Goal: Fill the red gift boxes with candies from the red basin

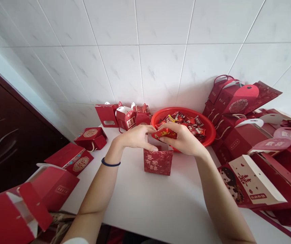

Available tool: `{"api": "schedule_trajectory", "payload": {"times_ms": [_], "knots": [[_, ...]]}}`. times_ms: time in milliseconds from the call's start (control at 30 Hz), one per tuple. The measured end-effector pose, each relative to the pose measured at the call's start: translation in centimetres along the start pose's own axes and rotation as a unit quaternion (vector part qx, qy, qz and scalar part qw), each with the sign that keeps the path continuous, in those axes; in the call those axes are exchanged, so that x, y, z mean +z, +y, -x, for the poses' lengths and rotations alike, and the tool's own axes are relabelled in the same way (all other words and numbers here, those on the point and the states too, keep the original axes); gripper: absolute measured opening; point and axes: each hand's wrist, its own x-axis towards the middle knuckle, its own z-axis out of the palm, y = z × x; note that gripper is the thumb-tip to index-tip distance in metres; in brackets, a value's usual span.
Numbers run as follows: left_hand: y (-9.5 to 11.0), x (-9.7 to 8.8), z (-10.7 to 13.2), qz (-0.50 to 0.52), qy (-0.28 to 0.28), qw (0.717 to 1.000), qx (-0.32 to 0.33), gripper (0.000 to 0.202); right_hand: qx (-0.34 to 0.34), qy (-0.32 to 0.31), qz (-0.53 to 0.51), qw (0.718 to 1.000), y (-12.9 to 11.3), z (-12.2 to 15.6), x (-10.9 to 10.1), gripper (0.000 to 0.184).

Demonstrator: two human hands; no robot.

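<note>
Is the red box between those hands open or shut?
Open: the red box shows pale inner walls at its top, near the right hand.

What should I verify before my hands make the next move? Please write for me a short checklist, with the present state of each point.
1. Right hand has the wrapped packet between thumb and fingers: ok.
2. Small red box stands upright on the white table: ok.
3. Box top is open, with the packet near the opening: ok.
4. Left hand holds the box firmly: cannot tell; its thumb lies at the front rim, but the grip is partly hidden.
5. Box has room inside: cannot tell; the hands and front wall hide most of it.
6. More packets lie in the red basket behind: ok.
</note>
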Motion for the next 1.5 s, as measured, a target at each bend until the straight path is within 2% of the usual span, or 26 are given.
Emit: {"api": "schedule_trajectory", "payload": {"times_ms": [100,200,267,400,500,600,733,833,1000,1100,1200,1267,1333,1400,1500], "knots": [[-0.2,0.1,0.0,0.038,-0.009,0.999,0.005,0.049,0.01,0.08,-0.064,0.995,-0.4,-0.3,0.6,0.015],[-0.4,0.1,-0.1,0.049,-0.005,0.999,0.022,0.049,0.019,0.09,-0.098,0.991,-0.3,-0.5,1.3,0.019],[-0.4,0.1,-0.1,0.039,-0.003,0.999,0.026,0.052,0.022,0.056,-0.073,0.995,-0.1,-0.6,1.5,0.02],[-0.2,-0.1,-0.3,0.01,-0.023,0.999,0.027,0.048,0.036,-0.065,0.005,0.997,0.2,-0.2,1.3,0.017],[-0.2,-0.2,-0.4,0.012,-0.028,0.999,0.027,0.051,0.041,-0.123,0.011,0.991,0.2,0.0,0.8,0.026],[-0.3,-0.2,-0.3,0.02,-0.027,0.999,0.019,0.057,0.05,-0.089,0.001,0.995,0.0,0.3,0.2,0.033],[-0.4,-0.3,-0.1,0.048,-0.033,0.998,0.012,0.054,0.032,0.024,0.01,0.999,-0.3,0.8,-1.2,0.025],[-0.4,-0.4,-0.1,0.059,-0.044,0.997,0.012,0.049,0.035,0.058,0.028,0.997,-0.4,1.3,-2.3,0.026],[-0.3,0.2,-0.8,0.02,-0.012,0.999,0.024,0.031,0.044,0.043,0.066,0.996,0.3,2.1,-2.9,0.039],[0.2,0.7,-1.0,0.008,0.005,0.999,0.039,0.037,0.049,0.024,0.064,0.996,0.4,2.3,-2.8,0.043],[0.9,1.0,-0.8,0.039,0.022,0.996,0.073,0.044,0.054,0.026,0.038,0.997,0.2,2.5,-2.5,0.038],[1.2,1.2,-0.7,0.056,0.044,0.992,0.105,0.034,0.063,0.039,0.042,0.996,0.3,2.7,-2.3,0.038],[1.3,1.6,-0.8,0.073,0.064,0.987,0.127,0.018,0.082,0.049,0.062,0.994,0.5,3.1,-2.0,0.047],[1.4,2.0,-1.1,0.076,0.067,0.985,0.138,0.009,0.102,0.043,0.079,0.991,0.9,3.7,-1.6,0.051],[1.5,2.4,-1.6,0.034,0.034,0.988,0.149,0.008,0.121,0.012,0.086,0.989,1.3,4.7,-0.9,0.038]]}}
